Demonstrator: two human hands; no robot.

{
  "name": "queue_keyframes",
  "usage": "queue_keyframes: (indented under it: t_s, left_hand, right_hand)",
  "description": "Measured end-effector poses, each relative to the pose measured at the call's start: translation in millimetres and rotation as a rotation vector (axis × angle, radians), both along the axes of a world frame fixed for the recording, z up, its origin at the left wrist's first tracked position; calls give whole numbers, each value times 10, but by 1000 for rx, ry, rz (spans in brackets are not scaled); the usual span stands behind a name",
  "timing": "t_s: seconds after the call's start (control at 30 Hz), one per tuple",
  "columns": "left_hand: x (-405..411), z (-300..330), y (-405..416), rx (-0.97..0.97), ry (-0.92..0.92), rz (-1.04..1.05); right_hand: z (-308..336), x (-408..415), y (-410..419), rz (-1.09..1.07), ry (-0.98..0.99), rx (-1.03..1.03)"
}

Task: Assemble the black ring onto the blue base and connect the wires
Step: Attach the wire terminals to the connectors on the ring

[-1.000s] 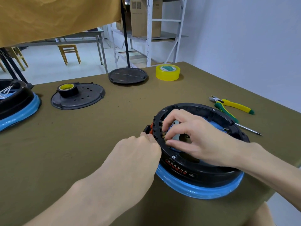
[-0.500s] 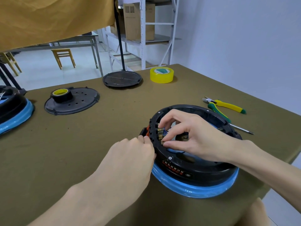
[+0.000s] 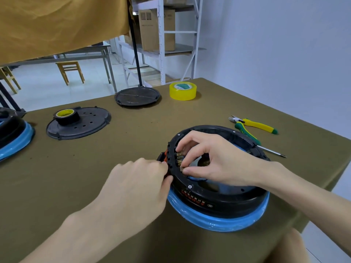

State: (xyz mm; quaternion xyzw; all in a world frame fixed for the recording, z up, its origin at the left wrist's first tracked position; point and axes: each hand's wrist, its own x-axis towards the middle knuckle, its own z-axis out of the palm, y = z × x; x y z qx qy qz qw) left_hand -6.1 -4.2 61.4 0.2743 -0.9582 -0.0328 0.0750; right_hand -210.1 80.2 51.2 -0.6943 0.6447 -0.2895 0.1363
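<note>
At the near right corner of the olive-green table, the black ring sits on the blue base, whose blue rim shows all round below the ring's front wall. The right hand reaches over the ring from the right and down inside its left rim, thumb and curled fingers pinching at a row of small brass terminals; whether a wire sits between the fingertips cannot be told. The left hand is against the outside of the ring at the same spot, fingers curled, its fingertips on an orange-red connector set in the ring's outer wall; what exactly it grips is hidden.

Just behind the ring to the right lie yellow-and-green pliers and a green-handled screwdriver. Farther back stand a roll of yellow tape and a black round plate that carries a thin upright pole. To the left, a black perforated disc holds a small roll of black tape. At the left edge, a second black-and-blue unit is partly cut off.
</note>
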Motion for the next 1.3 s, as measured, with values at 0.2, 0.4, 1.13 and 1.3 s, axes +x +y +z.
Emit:
queue_keyframes:
  t_s: [0.2, 0.4, 1.13, 1.3]
  left_hand:
    - [-14, -86, -233, 360, 178, -17]
    - [1, -156, -352, 408, 160, -51]
    - [-309, -750, -407, 759, 722, -132]
    - [-332, -885, -416, 692, 705, -147]
  right_hand:
    - [26, -89, -108, -147, -103, -59]
    - [32, -92, -232, -111, 31, 7]
    - [68, -255, -319, -157, 53, 74]
    - [36, -287, -390, -122, -60, 100]
